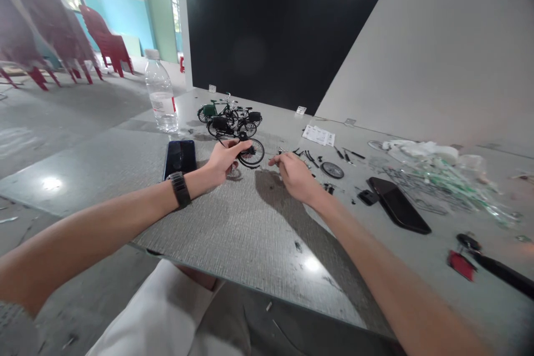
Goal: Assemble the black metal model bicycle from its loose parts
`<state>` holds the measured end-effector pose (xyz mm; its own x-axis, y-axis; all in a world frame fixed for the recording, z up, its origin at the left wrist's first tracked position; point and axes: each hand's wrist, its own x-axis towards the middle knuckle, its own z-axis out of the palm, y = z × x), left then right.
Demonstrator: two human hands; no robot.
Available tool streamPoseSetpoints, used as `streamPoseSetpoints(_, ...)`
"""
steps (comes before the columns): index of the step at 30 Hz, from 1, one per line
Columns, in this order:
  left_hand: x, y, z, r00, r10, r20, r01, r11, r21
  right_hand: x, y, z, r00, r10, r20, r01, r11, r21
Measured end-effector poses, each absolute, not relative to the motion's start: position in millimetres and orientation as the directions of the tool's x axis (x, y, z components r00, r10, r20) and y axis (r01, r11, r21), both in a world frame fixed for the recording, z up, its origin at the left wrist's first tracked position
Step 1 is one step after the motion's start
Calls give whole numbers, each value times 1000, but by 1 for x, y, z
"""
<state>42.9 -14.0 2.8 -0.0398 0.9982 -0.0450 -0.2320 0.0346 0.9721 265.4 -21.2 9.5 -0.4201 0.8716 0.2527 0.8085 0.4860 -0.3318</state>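
Observation:
My left hand (228, 158), with a dark watch on its wrist, grips a partly built miniature bicycle (257, 151). One spoked black wheel of it shows beyond my thumb; my fingers hide the rest. My right hand (291, 171) is apart from it, to the right, low over the table, with thumb and forefinger pinched together. Whatever may be between those fingertips is too small to make out. Small black and silver parts (311, 158) lie just past this hand, beside a loose miniature wheel (332, 170).
Several finished miniature bicycles (228, 119) stand behind my left hand. A water bottle (161, 94) and a phone (180, 157) are at left. Rightward lie an instruction sheet (319, 135), small screwdrivers (344, 154), another phone (398, 204), plastic bags (450, 172) and keys (468, 242).

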Motion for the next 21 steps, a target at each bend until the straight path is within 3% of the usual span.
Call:
streamPoseSetpoints(6, 44, -16, 6, -40, 998, -51, -255, 40, 966, 263, -24, 10, -433, 856, 282, 791, 511, -335)
streamPoseSetpoints(16, 44, -18, 8, -52, 997, -63, -264, 47, 963, 262, -34, 19, -513, 719, 469, 736, 650, -189)
streamPoseSetpoints(21, 44, -19, 13, -59, 995, -84, -275, 64, 959, 259, -39, 18, -525, 679, 513, 657, 707, -263)
